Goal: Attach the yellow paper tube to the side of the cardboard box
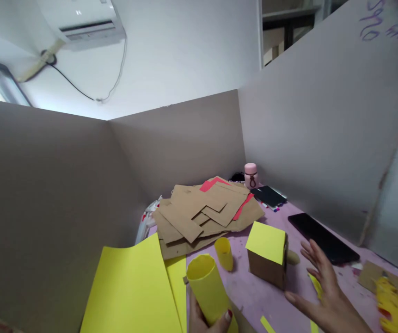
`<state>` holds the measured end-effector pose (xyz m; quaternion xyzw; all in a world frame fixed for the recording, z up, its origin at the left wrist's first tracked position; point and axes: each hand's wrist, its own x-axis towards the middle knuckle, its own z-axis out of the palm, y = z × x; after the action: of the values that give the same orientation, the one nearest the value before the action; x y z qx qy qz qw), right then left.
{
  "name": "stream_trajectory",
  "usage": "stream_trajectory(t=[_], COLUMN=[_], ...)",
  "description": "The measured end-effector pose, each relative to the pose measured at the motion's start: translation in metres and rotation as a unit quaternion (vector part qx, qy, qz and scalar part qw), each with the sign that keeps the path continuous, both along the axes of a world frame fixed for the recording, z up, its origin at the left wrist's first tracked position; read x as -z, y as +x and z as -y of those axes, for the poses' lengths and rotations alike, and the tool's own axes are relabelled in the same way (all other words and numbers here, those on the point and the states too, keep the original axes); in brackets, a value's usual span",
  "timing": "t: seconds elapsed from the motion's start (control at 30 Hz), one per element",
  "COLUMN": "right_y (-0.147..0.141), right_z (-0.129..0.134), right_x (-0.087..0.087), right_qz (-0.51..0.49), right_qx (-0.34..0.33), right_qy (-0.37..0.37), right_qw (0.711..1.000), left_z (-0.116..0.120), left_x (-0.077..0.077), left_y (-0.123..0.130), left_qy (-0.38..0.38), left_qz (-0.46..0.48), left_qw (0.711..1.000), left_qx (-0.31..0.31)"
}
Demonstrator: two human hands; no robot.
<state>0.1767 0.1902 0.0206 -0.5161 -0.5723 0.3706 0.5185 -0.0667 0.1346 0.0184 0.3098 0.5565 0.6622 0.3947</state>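
Observation:
My left hand is wrapped round a large yellow paper tube, holding it tilted with its open end up. Behind it a smaller yellow paper tube stands on the table. To the right is a brown cardboard box with a yellow paper top. My right hand hovers beside the box, fingers spread and nothing in them. A yellow paper strip lies partly behind that hand.
Brown cardboard pieces are heaped at the back. Large yellow sheets lie left. A black phone-like slab, a pink bottle and a dark flat item line the right. A yellow glue gun rests front right. Grey partitions enclose the table.

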Motion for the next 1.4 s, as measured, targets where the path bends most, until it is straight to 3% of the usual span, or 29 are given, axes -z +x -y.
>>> stream_trajectory(t=[0.17,0.33,0.47,0.6,0.77,0.87,0.97,1.07,1.2,1.3,1.4], right_y=[-0.015,-0.022,-0.02,-0.01,0.002,-0.003,-0.015,-0.027,-0.035,-0.037,-0.037], right_z=[-0.041,-0.045,-0.048,-0.051,-0.047,-0.044,-0.043,-0.043,-0.043,-0.042,-0.041], right_x=[0.003,0.003,-0.011,-0.043,-0.103,-0.134,-0.151,-0.152,-0.141,-0.136,-0.133], right_qz=[-0.008,-0.056,-0.092,-0.14,-0.175,-0.191,-0.196,-0.15,-0.077,-0.071,-0.071], right_qx=[-0.039,-0.067,-0.079,-0.076,-0.087,-0.15,-0.252,-0.32,-0.348,-0.351,-0.348], right_qy=[-0.002,-0.033,-0.046,-0.044,0.014,0.025,0.013,0.006,0.0,0.001,0.007], right_qw=[0.999,0.996,0.992,0.986,0.981,0.97,0.947,0.935,0.934,0.934,0.935], left_z=[-0.016,-0.017,-0.016,-0.021,-0.033,-0.042,-0.051,-0.058,-0.062,-0.062,-0.059], left_x=[0.005,-0.004,-0.013,-0.021,-0.022,-0.015,-0.001,0.016,0.032,0.031,0.02], left_y=[0.006,0.012,0.021,0.03,0.044,0.049,0.05,0.047,0.044,0.045,0.047], left_qy=[0.022,-0.01,-0.036,-0.055,-0.046,-0.028,-0.028,-0.053,-0.03,-0.036,-0.059], left_qz=[-0.062,-0.079,-0.079,-0.121,-0.167,-0.136,-0.1,-0.087,-0.087,-0.101,-0.105], left_qw=[0.998,0.997,0.996,0.991,0.983,0.985,0.982,0.978,0.983,0.982,0.978], left_qx=[-0.02,0.0,-0.006,0.002,0.054,0.106,0.158,0.18,0.158,0.155,0.169])
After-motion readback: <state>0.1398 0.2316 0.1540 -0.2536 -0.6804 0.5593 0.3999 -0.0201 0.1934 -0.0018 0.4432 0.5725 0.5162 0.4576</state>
